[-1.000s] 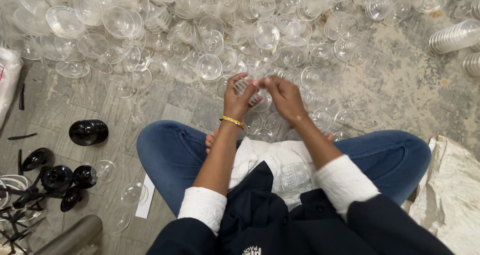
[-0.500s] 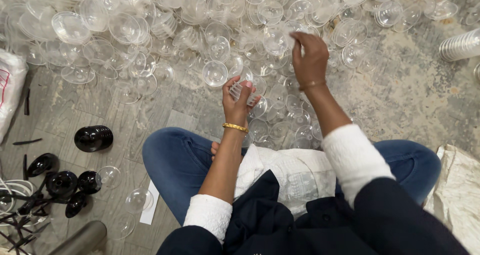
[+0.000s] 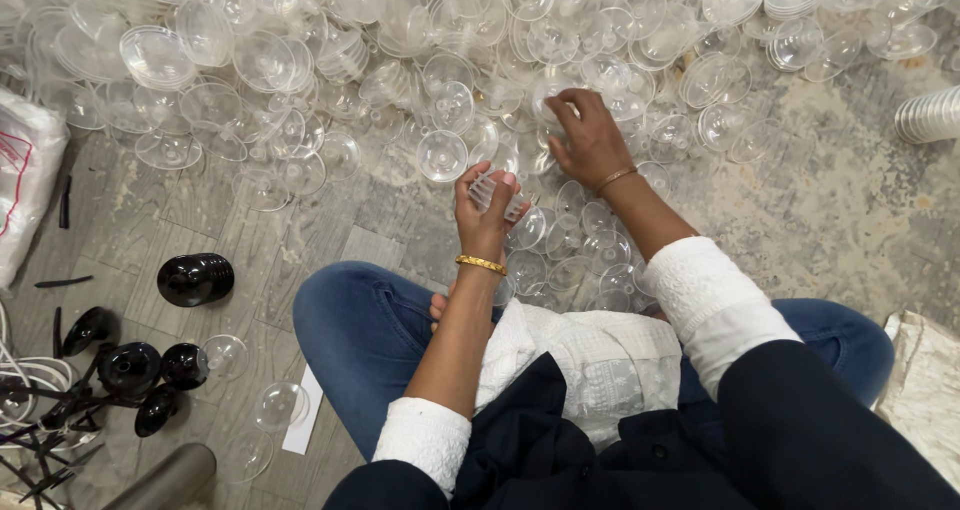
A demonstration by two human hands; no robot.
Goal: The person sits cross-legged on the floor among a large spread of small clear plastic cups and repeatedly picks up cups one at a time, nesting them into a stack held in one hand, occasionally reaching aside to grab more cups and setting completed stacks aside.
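While the person sits cross-legged on the floor, a grey, mottled surface that runs out past both hands, a great heap of clear plastic cups spreads ahead of the fingers from one side to the other, the pieces lying tilted, nested and overturned; the blue-jeaned knees lie behind the hands, nearer the body, with a white embroidered garment and a dark jacket between them; a white bag lies far out to the left of the left hand; a pale crumpled sheet lies well behind and to the right of the right hand; a cluster of black round lids and one black domed stack rest on the floor to the left of the left forearm; a short stack of clear cups lies on its side far to the right of the right hand; the left hand, with a gold bangle at its wrist, is raised upright with its fingers closed around a small stack of clear ridged pieces; the right hand, wearing a thin bracelet, reaches forward into the heap, its fingers bent down onto the clear cups just ahead of the left hand, though I cannot tell whether they grip one; a single clear round cup lies just left of the left fingertips.
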